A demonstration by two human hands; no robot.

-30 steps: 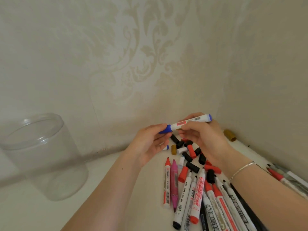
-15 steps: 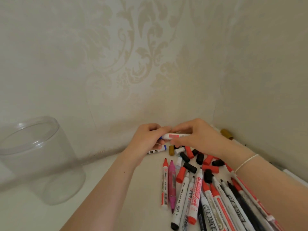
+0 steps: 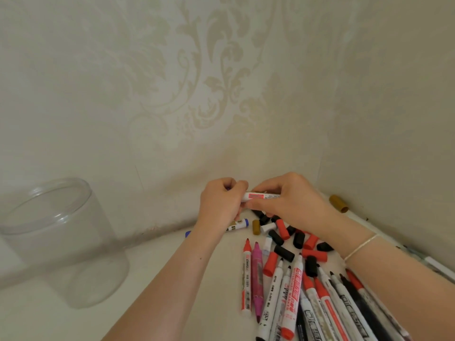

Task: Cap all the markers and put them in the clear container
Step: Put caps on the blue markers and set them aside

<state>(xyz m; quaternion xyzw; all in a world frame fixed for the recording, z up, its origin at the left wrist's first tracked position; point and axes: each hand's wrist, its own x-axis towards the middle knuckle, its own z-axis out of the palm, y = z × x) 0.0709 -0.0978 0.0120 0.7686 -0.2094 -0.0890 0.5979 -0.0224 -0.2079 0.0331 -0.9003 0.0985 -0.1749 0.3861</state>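
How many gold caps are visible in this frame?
2: one gold cap beside the loose caps, another gold cap against the right wall. Others may be hidden.

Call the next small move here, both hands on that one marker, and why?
Probably carry it left and drop it in the clear container. Both the left hand and right hand grip the white marker; its left end is hidden in the left fist, so capping looks about done, though I cannot confirm it. The container looks empty.

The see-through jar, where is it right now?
In the head view the clear container stands far to the left, against the wallpapered wall, well apart from the left hand and the pile of markers on the right.
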